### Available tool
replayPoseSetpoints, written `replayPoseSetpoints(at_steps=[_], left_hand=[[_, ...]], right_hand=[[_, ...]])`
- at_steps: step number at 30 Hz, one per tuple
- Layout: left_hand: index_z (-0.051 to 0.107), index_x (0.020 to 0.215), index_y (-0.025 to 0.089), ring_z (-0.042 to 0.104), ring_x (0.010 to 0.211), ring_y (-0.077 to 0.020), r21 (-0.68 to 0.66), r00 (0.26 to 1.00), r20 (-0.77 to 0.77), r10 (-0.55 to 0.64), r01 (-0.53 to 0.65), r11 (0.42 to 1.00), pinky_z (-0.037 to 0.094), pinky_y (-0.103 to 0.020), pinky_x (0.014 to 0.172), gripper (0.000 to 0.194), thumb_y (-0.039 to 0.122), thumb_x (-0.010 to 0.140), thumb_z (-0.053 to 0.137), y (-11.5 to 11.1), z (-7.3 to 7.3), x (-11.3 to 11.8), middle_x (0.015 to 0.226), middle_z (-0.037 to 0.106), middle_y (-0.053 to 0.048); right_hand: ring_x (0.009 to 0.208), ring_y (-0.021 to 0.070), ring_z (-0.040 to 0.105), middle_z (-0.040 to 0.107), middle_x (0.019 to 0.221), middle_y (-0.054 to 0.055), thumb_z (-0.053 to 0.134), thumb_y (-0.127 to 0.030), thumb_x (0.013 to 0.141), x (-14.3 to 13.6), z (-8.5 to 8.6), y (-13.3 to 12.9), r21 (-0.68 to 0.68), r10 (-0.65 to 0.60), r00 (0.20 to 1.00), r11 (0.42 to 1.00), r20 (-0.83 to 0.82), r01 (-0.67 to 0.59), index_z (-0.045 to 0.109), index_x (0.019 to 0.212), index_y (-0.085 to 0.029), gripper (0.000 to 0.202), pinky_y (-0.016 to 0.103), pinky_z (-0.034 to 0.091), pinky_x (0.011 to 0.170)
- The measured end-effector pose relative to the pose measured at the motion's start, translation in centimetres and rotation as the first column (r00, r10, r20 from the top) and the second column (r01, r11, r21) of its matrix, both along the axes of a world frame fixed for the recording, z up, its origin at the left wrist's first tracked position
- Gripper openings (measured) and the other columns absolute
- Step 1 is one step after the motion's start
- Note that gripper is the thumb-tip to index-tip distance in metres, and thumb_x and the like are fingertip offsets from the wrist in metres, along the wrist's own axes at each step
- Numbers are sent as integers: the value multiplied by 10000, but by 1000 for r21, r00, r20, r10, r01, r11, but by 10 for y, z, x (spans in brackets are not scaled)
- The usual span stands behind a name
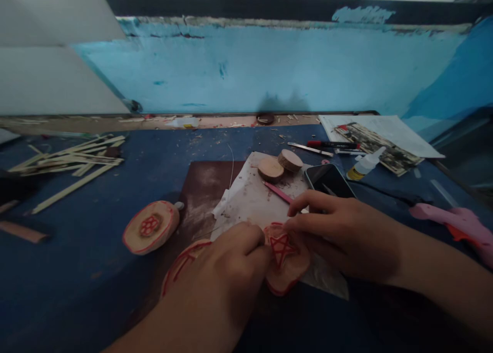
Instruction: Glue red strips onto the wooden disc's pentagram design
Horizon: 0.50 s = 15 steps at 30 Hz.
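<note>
A round wood slice [285, 281] with a red outlined star and a red rim lies tilted between my two hands. My left hand [234, 266] is closed, its curled fingers pressed at the slice's left edge; the fingertips are partly hidden. From the right, my right hand [339, 230] grips the slice's upper right edge with bent fingers. Partly under my left wrist is a second slice [185, 260] with red lines. Farther left stands a thick slice [152, 227] with a red flower-like mark. White paper [242, 204] lies beneath the work.
Two plain wood discs [270, 168] sit on the paper near a pink pencil-like stick [277, 191]. A phone [329, 180], glue bottle [364, 164], red-and-black marker [333, 144] and pink glue gun [450, 222] are right. Thin wooden sticks [77, 158] pile up left on the blue table [154, 158].
</note>
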<state>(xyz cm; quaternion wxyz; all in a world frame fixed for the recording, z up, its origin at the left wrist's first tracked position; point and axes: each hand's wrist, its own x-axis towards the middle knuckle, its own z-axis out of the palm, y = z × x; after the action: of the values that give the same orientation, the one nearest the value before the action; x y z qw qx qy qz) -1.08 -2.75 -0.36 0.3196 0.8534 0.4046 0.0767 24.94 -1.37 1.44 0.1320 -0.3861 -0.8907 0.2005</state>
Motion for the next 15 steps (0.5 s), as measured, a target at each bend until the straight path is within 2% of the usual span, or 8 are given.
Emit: replayPoseSetpoints(at_steps=[3,9,15], left_hand=[[730,957,249,649,878,-192,28,997,-70,-39,41,999,446,-314,706,250,102,1034,543,0,2,-1,994,666,-13],[744,937,266,650,829,-159,-50,1000,-16,-11,10,999,442,-272,664,265,146,1055,539,4,9,1,958,658,8],[747,883,263,649,795,-159,-4,997,72,42,-41,999,417,-267,632,257,165,1035,565,2,-2,-2,921,668,2]], right_hand=[[903,215,738,678,1245,111,492,-199,1086,-7,-3,-3,-29,18,1000,999,5,-18,753,1287,-204,330,374,592,772],[818,210,681,653,1172,115,524,-281,1078,-14,-1,-5,-110,30,999,994,31,-27,746,1292,-185,323,391,572,731],[783,210,658,643,1138,107,525,-298,1069,-17,-1,-5,-138,30,996,990,79,-19,733,1301,-192,329,377,533,679]])
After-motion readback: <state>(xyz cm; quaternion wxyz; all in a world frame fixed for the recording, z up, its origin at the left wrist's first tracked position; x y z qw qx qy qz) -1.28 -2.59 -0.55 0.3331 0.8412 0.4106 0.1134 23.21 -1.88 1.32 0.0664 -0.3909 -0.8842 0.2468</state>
